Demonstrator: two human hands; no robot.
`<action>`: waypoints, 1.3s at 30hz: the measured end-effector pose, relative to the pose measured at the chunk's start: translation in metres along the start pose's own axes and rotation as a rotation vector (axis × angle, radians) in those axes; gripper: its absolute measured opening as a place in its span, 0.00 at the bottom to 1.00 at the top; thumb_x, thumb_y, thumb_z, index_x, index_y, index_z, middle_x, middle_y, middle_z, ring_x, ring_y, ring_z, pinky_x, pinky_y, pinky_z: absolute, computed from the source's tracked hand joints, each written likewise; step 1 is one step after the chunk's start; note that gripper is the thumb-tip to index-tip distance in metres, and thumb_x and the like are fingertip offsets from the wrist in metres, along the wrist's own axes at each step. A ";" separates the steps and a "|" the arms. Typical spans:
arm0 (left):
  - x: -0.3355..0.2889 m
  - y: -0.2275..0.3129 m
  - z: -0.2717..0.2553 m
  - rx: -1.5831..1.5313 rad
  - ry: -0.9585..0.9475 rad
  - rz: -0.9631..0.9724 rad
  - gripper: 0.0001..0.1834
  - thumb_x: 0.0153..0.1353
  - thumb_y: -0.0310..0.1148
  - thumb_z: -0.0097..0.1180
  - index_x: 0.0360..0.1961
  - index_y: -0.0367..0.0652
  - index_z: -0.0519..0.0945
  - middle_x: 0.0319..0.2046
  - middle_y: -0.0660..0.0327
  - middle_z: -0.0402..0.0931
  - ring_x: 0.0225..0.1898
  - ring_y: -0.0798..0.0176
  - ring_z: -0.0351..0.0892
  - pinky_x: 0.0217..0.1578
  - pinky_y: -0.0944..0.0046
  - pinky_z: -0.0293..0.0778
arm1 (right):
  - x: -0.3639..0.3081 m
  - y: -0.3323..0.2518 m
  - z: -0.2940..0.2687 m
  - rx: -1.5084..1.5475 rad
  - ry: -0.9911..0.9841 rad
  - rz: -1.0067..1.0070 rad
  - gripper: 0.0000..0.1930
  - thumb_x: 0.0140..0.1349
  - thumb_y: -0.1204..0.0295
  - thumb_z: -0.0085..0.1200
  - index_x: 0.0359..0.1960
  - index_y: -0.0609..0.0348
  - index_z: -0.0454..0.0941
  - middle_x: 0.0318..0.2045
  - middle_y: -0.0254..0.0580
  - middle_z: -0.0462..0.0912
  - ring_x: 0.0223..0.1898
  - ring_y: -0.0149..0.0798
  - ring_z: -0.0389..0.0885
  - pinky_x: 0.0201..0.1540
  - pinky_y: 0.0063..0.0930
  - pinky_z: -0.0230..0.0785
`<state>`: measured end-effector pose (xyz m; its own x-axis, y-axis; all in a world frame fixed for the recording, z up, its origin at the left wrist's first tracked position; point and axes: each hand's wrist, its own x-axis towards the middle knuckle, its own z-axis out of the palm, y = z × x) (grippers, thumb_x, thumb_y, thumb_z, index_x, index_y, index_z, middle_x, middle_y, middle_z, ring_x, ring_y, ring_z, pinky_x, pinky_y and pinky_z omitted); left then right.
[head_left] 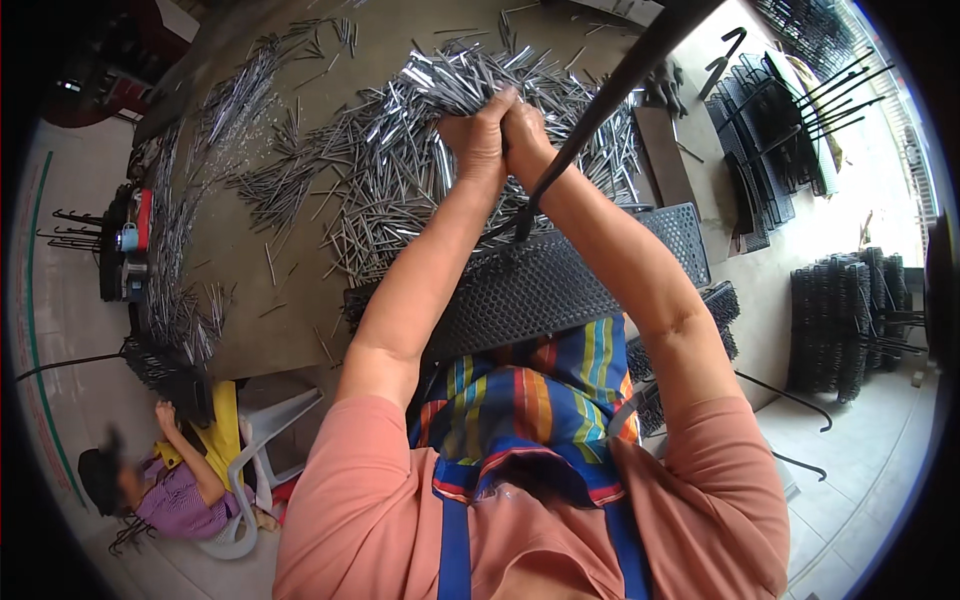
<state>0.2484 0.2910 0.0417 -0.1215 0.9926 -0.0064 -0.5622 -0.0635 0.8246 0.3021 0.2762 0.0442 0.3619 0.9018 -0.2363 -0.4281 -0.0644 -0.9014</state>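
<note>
Both my hands are stretched out together over a heap of short, thin metal rods (pixel 390 190) on the table. My left hand (pixel 476 138) is closed round a bunch of shiny rods (pixel 440 82), which fans out beyond it to the upper left. Pressed against it, my right hand (pixel 526 130) is also closed on the bunch; its fingertips are hidden. Beneath my forearms a long black perforated rack (pixel 530 290), full of small round holes, lies tilted between my lap and the table edge. A dark bar (pixel 610 100) slants across the view beside my right wrist.
More rods (pixel 235 100) are scattered over the brown tabletop (pixel 300 345). Black racks with long hooks (pixel 765 140) stand at the right, with more stacked racks (pixel 835 320) on the floor. At lower left another person (pixel 185 500) sits by a white chair (pixel 250 490), handling a similar rack.
</note>
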 end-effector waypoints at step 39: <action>0.061 0.077 -0.317 0.508 0.141 0.292 0.14 0.44 0.16 0.65 0.34 0.37 0.79 0.29 0.62 0.81 0.29 0.66 0.81 0.35 0.65 0.78 | 0.010 -0.002 -0.017 -0.498 -0.192 0.109 0.10 0.64 0.65 0.55 0.41 0.57 0.81 0.32 0.32 0.85 0.31 0.24 0.81 0.33 0.18 0.69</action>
<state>-0.0619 0.3134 -0.0743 -0.3392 0.9159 0.2148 -0.0322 -0.2395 0.9704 0.3204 0.2781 0.0374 0.1597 0.9375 -0.3092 0.0067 -0.3143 -0.9493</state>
